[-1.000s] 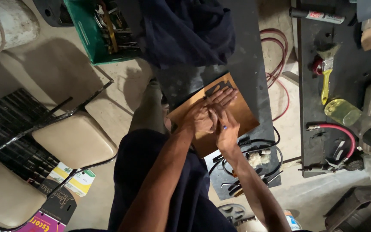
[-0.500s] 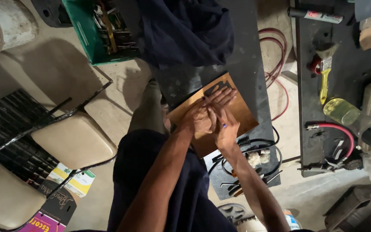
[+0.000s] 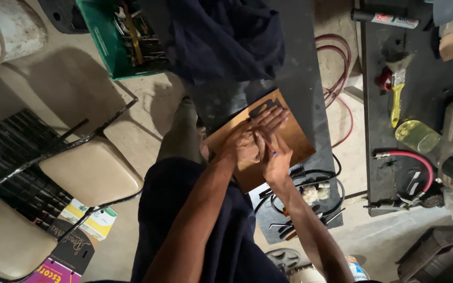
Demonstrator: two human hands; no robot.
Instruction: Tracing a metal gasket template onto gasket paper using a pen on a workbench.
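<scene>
Brown, flat sheet (image 3: 289, 137), cardboard-like or thin board, matte surface, roughly square, lies tilted corner-on across a dark grey bench top (image 3: 302, 78). A dark flat cut-out shape (image 3: 264, 108) lies on the sheet just beyond the fingertips of the left hand.

Left hand (image 3: 250, 137) lies palm-down on the sheet, fingers (image 3: 273, 116) stretched long and pressed flat, close together, gripping nothing. Right hand (image 3: 274, 157) sits just beside it, touching the left at the thumb side, fingers curled narrow around a thin blue pen or marker (image 3: 274, 153); only a small bit of the tool shows, its tip against the sheet.

Beyond the fingertips: crumpled dark blue cloth (image 3: 226, 36), soft folds, heaped on the bench. Behind the right wrist: black cables (image 3: 321, 178) looped loosely, a pale fibrous wad (image 3: 310, 193), small metal tools, all on the bench end.

Off to the right of the fingers, well apart: second dark bench with a yellow-handled brush (image 3: 396, 89), a clear yellowish plastic bottle (image 3: 420, 137) on its side, a red hose (image 3: 410, 157). Left of the fingers, well apart: green plastic crate (image 3: 106, 47) of tools, tan padded stools (image 3: 90, 170) with black metal frames, on a concrete floor.
</scene>
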